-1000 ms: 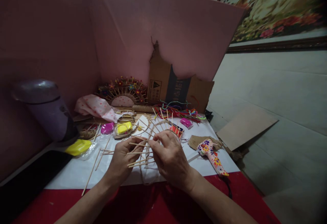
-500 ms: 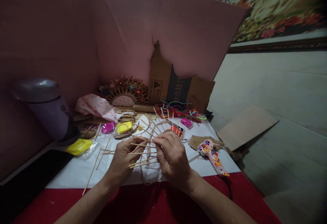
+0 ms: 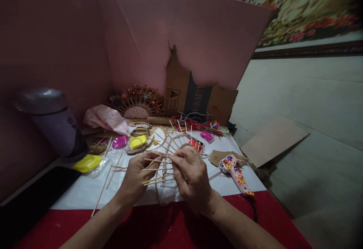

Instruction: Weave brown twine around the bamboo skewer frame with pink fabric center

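A half-round frame of thin wooden sticks with twine woven between them is held up over the white sheet. My left hand pinches its left side, fingers closed around the sticks. Against the woven band my right hand is closed, thumb and forefinger pinching the twine. A loop of that twine hangs below the frame toward the table's front. Part of the frame's right side is hidden behind my right hand.
A floral-patterned glue gun lies at right on cardboard. Yellow clay packs, a purple clay pack, loose sticks and a lilac bottle are around. Behind stand torn cardboard and a decorated stick fan.
My right hand's thumb and forefinger have shifted slightly left and up along the woven band. My left hand keeps its hold almost unchanged.
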